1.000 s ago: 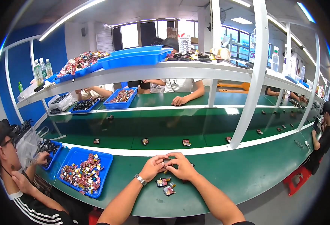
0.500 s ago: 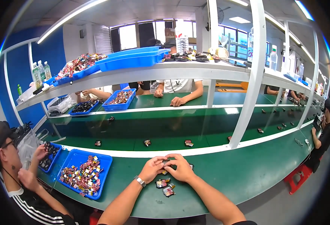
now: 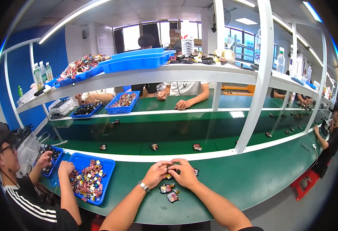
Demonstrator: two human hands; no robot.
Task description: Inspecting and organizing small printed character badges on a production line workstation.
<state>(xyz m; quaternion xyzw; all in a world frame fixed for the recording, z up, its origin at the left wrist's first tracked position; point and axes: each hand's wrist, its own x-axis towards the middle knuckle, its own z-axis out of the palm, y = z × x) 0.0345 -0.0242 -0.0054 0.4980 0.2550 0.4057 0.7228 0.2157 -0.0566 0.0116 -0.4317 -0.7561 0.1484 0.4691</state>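
Fingertips of my left hand [image 3: 156, 175] and my right hand [image 3: 184, 174] meet around a small black casing [image 3: 171, 168], mostly hidden by the fingers. A yellowish bit shows beneath it. Both hands are closed on this piece, just above the green bench. Between my forearms lie two small black-edged casings with red and yellow parts, the upper one [image 3: 166, 188] and the lower one [image 3: 173, 197]. Another dark piece [image 3: 196, 171] shows partly behind my right hand. My left wrist wears a metal watch [image 3: 143, 186].
To the left, a blue tray [image 3: 108, 168] holds many small red and white boards; a co-worker's hand [image 3: 66, 168] reaches into it. Beyond a white rail [image 3: 153, 158], a green belt [image 3: 215, 133] carries spaced pieces. A white post [image 3: 256, 81] stands right, under a loaded shelf [image 3: 146, 75].
The co-worker at left has lowered one hand into the blue tray. Pieces on the belt have shifted slightly right. My hands stay nearly in place, still around the casing.
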